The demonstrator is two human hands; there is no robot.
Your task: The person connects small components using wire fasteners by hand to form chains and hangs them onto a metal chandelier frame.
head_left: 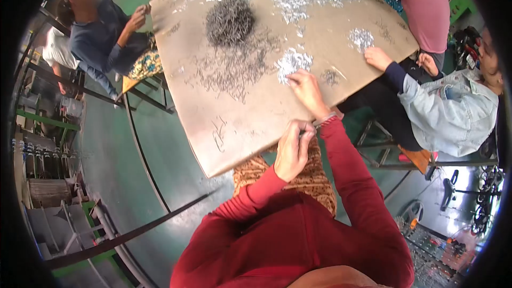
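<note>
My right hand [308, 92] reaches over the table, its fingertips pinched together at the lower edge of a small heap of shiny silver pieces [293, 63]. Whatever lies between those fingertips is too small to name. Closer to my body, my left hand [292, 151] is closed at the table's near edge, thumb against curled fingers. A bit of something dark shows in its grip, but I cannot make out what it is. Right of the silver heap lies a small cluster of thin dark pieces [330, 77].
On the brown-covered table [186, 106] rises a large mound of thin dark-grey pieces [229, 21], with more scattered below it. Silver pieces [290, 0] spread across the far side. Co-workers sit around; one person's hand [377, 58] touches another silver heap [361, 39].
</note>
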